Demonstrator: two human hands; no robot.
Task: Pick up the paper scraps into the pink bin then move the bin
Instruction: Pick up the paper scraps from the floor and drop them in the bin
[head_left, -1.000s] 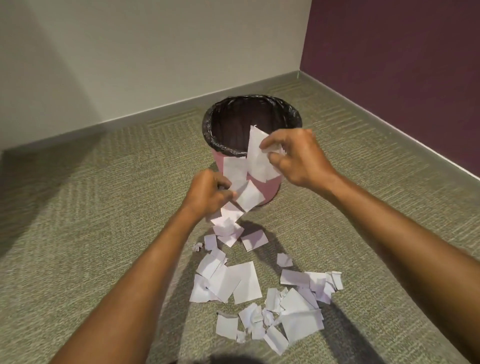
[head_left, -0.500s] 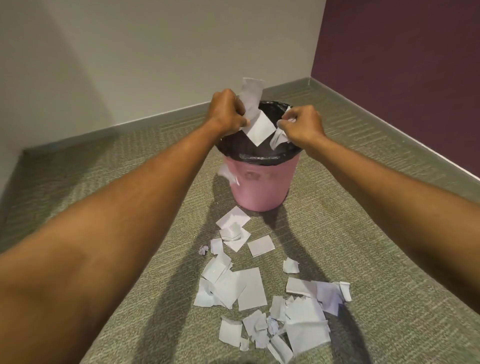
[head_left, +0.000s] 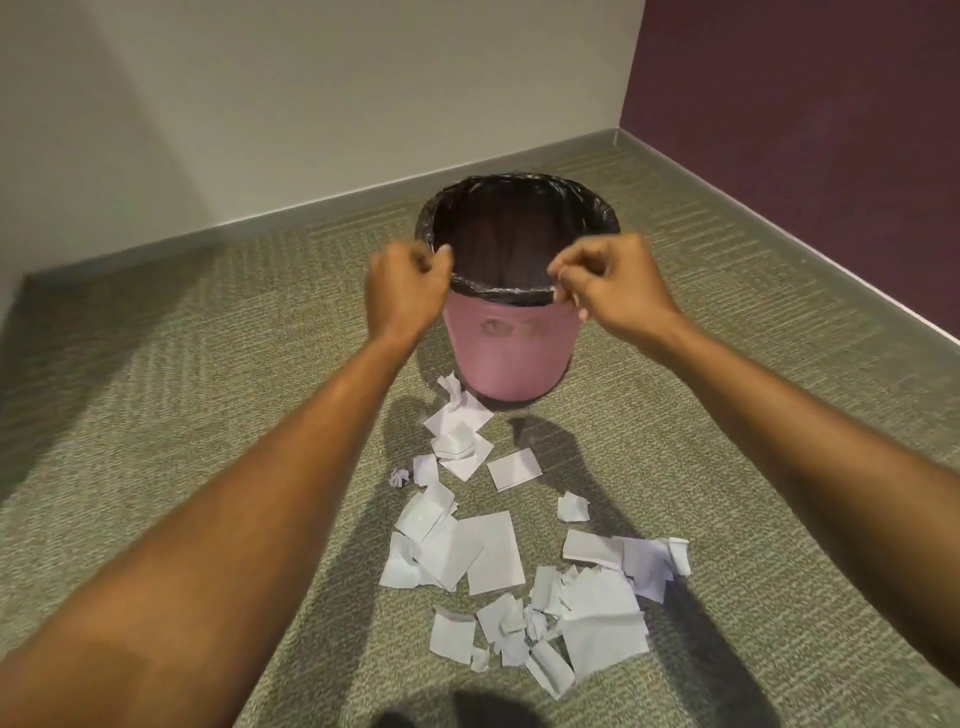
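The pink bin (head_left: 511, 353) stands upright on the carpet, lined with a black bag (head_left: 519, 228) folded over its rim. My left hand (head_left: 408, 291) hovers by the near left of the rim, fingers curled, with no paper in it. By the near right of the rim my right hand (head_left: 613, 288) has its fingers loosely curled and also holds nothing. Several white paper scraps (head_left: 493, 551) lie scattered on the carpet in front of the bin, between my forearms. The bin's inside bottom is hidden.
Grey-green carpet (head_left: 182, 389) covers the floor. A pale wall (head_left: 311, 104) with a baseboard runs behind the bin and a purple wall (head_left: 805, 130) closes the right side, forming a corner.
Both hands held paper scraps over the bin; those scraps are now gone from my hands, which have drawn back to the near rim with curled fingers.
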